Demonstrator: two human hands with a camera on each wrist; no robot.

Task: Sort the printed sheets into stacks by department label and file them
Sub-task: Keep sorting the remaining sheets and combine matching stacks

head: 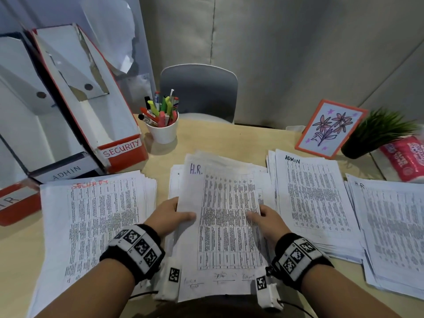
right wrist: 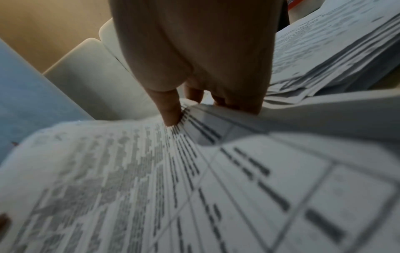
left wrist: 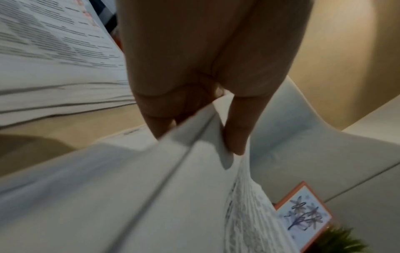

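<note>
The H.R. sheet point(head: 220, 216) is on top of the bundle I hold up over the middle pile. My left hand point(head: 171, 218) pinches its left edge, thumb on top. My right hand point(head: 266, 220) pinches the right edge. I should grip evenly so no pages slip. Left is the SECURITY stack point(head: 96, 216); right is the ADMIN stack point(head: 314, 198), both close. Lifting straight up looks safest.

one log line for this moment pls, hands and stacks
left hand grips H.R. sheet left edge | right hand grips right edge | sorted stacks: SECURITY stack, ADMIN stack | filing not yet done
</note>
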